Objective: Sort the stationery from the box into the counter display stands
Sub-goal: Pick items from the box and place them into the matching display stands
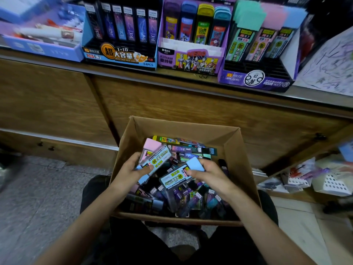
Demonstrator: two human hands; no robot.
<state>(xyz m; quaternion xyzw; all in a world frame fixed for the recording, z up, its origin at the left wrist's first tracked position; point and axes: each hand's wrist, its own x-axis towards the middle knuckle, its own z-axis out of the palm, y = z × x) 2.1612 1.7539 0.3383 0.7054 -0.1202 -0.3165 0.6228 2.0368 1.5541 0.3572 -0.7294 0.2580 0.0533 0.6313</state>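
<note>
Left hand grips stacked cases; right hand grips blue-capped case

wooden counter cabinet, grey speckled floor, metal counter edge

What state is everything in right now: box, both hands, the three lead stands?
cardboard box: open, piled with lead cases.
left hand: grips blue-label case, pink-capped case behind it.
right hand: pinches blue-capped case over the box.
blue stand: back row filled, front slots empty.
Ultraman stand: four cases at back, front empty.
right purple stand: back filled, front slots empty.
</note>
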